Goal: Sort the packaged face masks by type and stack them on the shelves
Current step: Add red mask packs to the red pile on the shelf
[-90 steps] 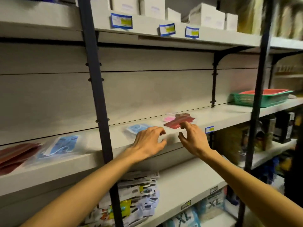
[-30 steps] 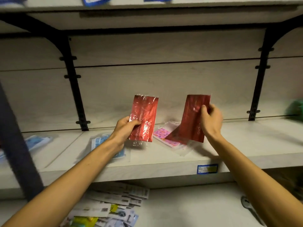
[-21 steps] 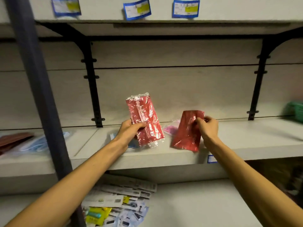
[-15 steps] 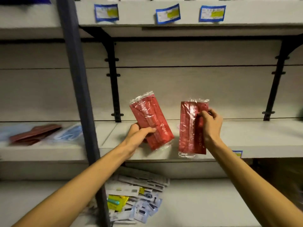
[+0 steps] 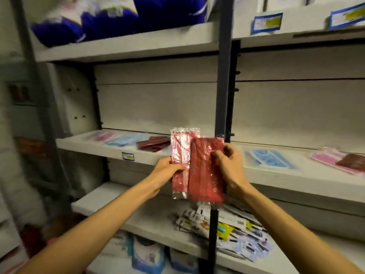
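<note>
Two red packaged masks are held upright side by side in front of the shelves, overlapping. My left hand (image 5: 167, 171) grips the left red mask pack (image 5: 178, 165) at its edge. My right hand (image 5: 230, 167) grips the right red mask pack (image 5: 205, 173), which lies partly over the left one. On the left bay of the middle shelf (image 5: 98, 149) lie a pink mask stack (image 5: 102, 136), a blue mask stack (image 5: 128, 139) and a dark red mask stack (image 5: 154, 144). On the right bay lie a blue mask pack (image 5: 270, 158) and a pink pack (image 5: 324, 158) with a red pack (image 5: 351, 162) on it.
A dark upright post (image 5: 221, 95) stands just behind the held packs. Assorted small packets (image 5: 227, 226) are piled on the lower shelf. Blue bags (image 5: 110, 18) fill the top shelf at left, with blue-edged labels (image 5: 266, 22) to the right. Blue-white packages (image 5: 148, 254) sit on the bottom level.
The view has swung left, so the left bay with its three stacks shows now. My hands have brought the two red packs together until they overlap.
</note>
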